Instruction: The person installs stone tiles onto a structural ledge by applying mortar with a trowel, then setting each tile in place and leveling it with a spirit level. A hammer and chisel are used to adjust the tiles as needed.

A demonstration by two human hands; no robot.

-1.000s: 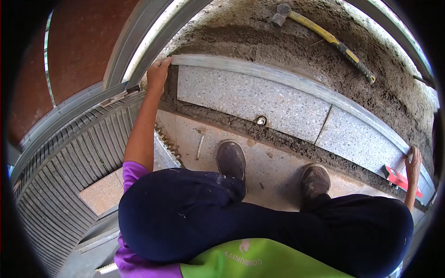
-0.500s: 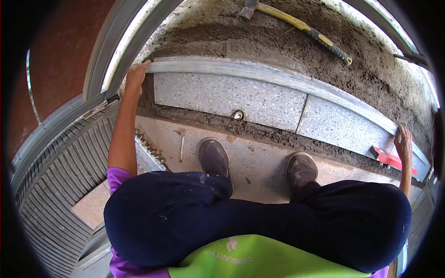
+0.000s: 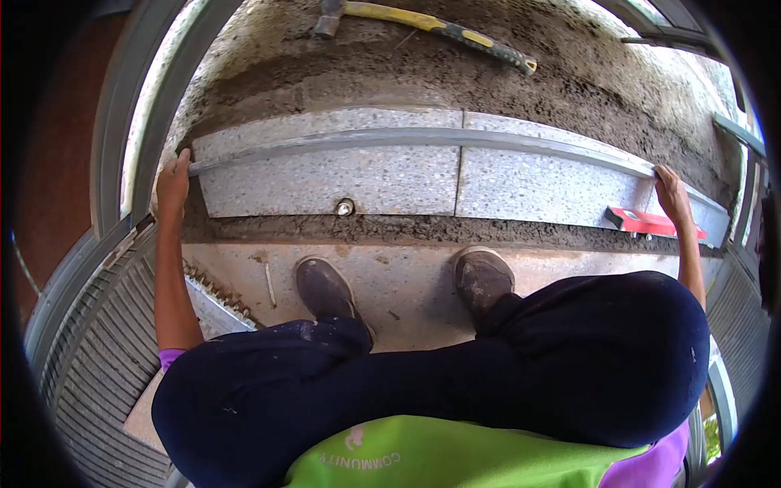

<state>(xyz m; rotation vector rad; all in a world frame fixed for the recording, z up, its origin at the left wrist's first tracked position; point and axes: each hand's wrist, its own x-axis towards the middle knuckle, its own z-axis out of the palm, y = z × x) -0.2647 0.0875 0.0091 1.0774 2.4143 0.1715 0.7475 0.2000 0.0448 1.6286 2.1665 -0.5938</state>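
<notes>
A long grey metal straightedge (image 3: 407, 137) lies across two speckled tiles, its ends in my hands. My left hand (image 3: 172, 189) is closed on its left end, beside the left tile (image 3: 325, 180). Around the bar near its right end, my right hand (image 3: 672, 195) is closed too, above the right tile (image 3: 533, 183). A red level-like tool (image 3: 647, 221) rests on the right tile's near side, close to my right wrist. At the left tile's near edge sits a small round shiny metal piece (image 3: 345, 207).
A hammer with a yellow and black handle (image 3: 423, 21) lies on the rough mortar bed (image 3: 366, 69) behind the tiles. My shoes (image 3: 324, 286) stand on the lower step (image 3: 399, 313). Grey metal framing (image 3: 122, 106) rises at left; ribbed panels (image 3: 106, 342) lie below it.
Both hands have drawn the straightedge from the tiles' far edge toward me, onto the middle of their faces. The camera view has turned and shifted, so the hammer appears farther left.
</notes>
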